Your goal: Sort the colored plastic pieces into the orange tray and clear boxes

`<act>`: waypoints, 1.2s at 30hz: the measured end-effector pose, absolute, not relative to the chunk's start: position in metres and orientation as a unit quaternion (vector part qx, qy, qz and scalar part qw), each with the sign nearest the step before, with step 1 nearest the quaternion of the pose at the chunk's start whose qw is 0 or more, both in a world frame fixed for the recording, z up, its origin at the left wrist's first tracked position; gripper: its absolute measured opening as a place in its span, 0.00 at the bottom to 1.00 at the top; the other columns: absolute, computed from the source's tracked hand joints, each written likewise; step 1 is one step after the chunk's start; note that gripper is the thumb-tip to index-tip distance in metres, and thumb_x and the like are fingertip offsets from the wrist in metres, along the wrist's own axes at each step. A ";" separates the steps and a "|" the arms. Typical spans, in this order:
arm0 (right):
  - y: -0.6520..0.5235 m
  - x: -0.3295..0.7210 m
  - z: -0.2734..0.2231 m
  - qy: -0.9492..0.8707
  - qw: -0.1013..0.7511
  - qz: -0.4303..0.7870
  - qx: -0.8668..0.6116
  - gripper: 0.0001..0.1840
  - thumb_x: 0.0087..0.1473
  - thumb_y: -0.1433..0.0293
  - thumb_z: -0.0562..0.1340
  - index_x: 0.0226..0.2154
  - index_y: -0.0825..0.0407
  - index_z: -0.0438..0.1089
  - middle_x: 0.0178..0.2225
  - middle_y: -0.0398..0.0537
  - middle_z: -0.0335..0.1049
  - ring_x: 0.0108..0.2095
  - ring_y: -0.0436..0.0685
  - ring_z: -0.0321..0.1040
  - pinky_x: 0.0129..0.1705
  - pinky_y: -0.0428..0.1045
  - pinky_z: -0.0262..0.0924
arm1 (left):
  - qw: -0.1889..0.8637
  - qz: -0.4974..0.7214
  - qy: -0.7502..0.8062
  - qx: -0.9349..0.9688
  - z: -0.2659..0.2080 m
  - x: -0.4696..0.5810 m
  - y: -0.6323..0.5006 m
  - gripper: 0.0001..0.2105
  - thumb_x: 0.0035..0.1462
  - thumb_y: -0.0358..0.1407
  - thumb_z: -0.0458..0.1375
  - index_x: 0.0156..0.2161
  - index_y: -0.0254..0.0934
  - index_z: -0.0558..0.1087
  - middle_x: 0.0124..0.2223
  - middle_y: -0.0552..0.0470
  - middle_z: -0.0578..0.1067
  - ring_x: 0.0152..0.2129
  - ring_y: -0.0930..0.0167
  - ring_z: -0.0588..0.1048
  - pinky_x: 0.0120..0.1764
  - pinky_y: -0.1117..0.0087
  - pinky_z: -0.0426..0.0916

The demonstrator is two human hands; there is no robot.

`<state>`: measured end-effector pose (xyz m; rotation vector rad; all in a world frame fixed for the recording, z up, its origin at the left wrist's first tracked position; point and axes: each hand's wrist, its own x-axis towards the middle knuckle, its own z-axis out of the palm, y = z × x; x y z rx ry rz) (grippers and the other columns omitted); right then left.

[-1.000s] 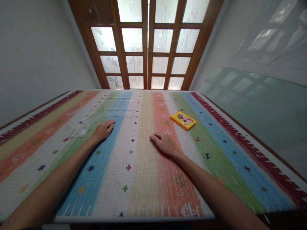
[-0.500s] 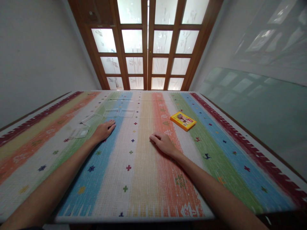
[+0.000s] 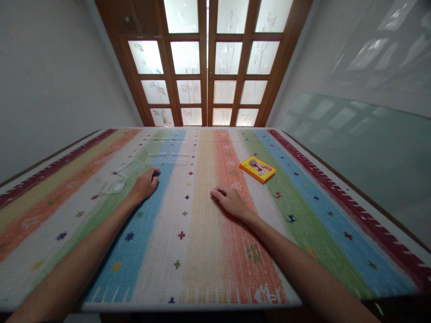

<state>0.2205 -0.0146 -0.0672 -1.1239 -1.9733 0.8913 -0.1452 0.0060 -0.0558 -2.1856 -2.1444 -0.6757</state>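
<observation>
My left hand (image 3: 145, 185) rests palm down on the striped tablecloth (image 3: 202, 224). Its fingers are bent, with a gap between thumb and index finger, and nothing shows in it. Just beyond and left of it lie clear plastic containers (image 3: 116, 186), hard to make out against the cloth; another clear tray (image 3: 178, 159) lies farther back. My right hand (image 3: 229, 200) lies on its side on the orange stripe, fingers loosely curled in and thumb against them, holding nothing visible. A yellow box (image 3: 258, 169) with a printed picture lies beyond it to the right, apart from the hand.
At the far end of the table stands a wooden door (image 3: 208, 76) with frosted panes. A white wall (image 3: 60, 76) borders the left side. On the right, a pale green glassy panel (image 3: 353, 148) leans or hangs against the wall.
The fingers of my left hand have drawn in from a flatter spread, and the hand has shifted slightly left. My right hand, the yellow box and the containers stay put.
</observation>
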 end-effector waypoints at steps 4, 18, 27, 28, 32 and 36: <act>-0.016 0.220 -0.066 -0.756 0.352 0.345 -0.431 0.14 0.60 0.63 0.58 0.27 0.51 0.71 0.30 0.46 0.74 0.33 0.56 0.69 0.39 0.50 0.58 | 0.013 -0.201 -0.675 -0.709 -0.054 -0.145 -0.001 0.17 0.65 0.40 0.48 0.49 0.40 0.76 0.56 0.46 0.81 0.57 0.57 0.77 0.64 0.53 0.66; -0.016 0.220 -0.064 -0.764 0.337 0.338 -0.434 0.13 0.61 0.65 0.59 0.28 0.51 0.71 0.31 0.46 0.75 0.34 0.55 0.70 0.38 0.49 0.58 | -0.014 -0.112 -0.663 -0.740 -0.065 -0.161 0.012 0.33 0.67 0.51 0.45 0.67 0.28 0.67 0.71 0.36 0.64 0.70 0.54 0.60 0.70 0.49 0.55; -0.016 0.221 -0.065 -0.764 0.338 0.339 -0.433 0.13 0.61 0.64 0.59 0.27 0.51 0.71 0.30 0.46 0.74 0.34 0.55 0.70 0.38 0.49 0.59 | 0.002 -0.140 -0.650 -0.747 -0.064 -0.165 0.008 0.28 0.67 0.44 0.43 0.62 0.33 0.74 0.69 0.44 0.70 0.67 0.59 0.66 0.71 0.56 0.58; -0.016 0.221 -0.065 -0.763 0.338 0.341 -0.433 0.13 0.61 0.64 0.59 0.27 0.51 0.71 0.31 0.46 0.75 0.34 0.55 0.70 0.39 0.49 0.59 | 0.005 -0.141 -0.651 -0.746 -0.064 -0.165 0.008 0.28 0.67 0.44 0.44 0.63 0.33 0.73 0.70 0.44 0.68 0.69 0.58 0.64 0.71 0.54 0.56; -0.015 0.221 -0.065 -0.766 0.331 0.342 -0.433 0.14 0.62 0.64 0.58 0.28 0.52 0.72 0.31 0.47 0.75 0.34 0.56 0.70 0.39 0.50 0.59 | 0.002 -0.115 -0.659 -0.743 -0.064 -0.163 0.012 0.32 0.67 0.49 0.46 0.67 0.31 0.68 0.73 0.40 0.60 0.72 0.54 0.55 0.71 0.46 0.53; -0.016 0.221 -0.065 -0.764 0.333 0.342 -0.433 0.13 0.62 0.64 0.58 0.28 0.52 0.72 0.31 0.47 0.75 0.34 0.56 0.70 0.39 0.50 0.59 | -0.008 -0.107 -0.652 -0.750 -0.064 -0.162 0.016 0.31 0.67 0.48 0.45 0.67 0.31 0.68 0.72 0.39 0.63 0.71 0.55 0.59 0.71 0.47 0.54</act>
